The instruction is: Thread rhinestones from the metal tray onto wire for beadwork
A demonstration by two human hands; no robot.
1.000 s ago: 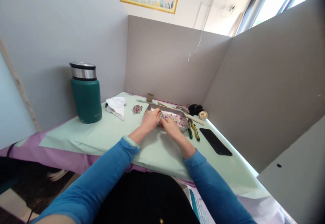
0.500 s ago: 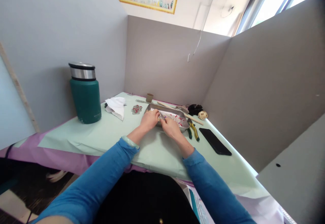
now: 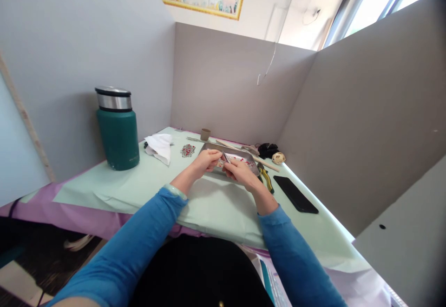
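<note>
Both hands are over the metal tray (image 3: 255, 173), which holds red and clear beads (image 3: 244, 160). My left hand (image 3: 205, 160) is closed in a pinch, thumb against fingers; what it holds is too small to make out. My right hand (image 3: 240, 172) is closed around slim metal tweezers (image 3: 226, 157), whose tips point up and away, towards my left fingertips. The fingers of both hands nearly meet above the tray's near left part and hide some of the beads. A small pile of red and silvery beadwork (image 3: 188, 150) lies left of the tray.
A green bottle (image 3: 118, 135) and a white tissue (image 3: 159, 146) stand at the left. Pliers (image 3: 266, 178) and a black phone (image 3: 295, 194) lie to the right. Behind the tray are a small brown cup (image 3: 205, 134) and a wooden stick (image 3: 266, 163). Grey partitions (image 3: 237, 79) enclose the table.
My hands have come up slightly from the tray and drawn a little apart. The right hand and its tweezers have shifted to the right.
</note>
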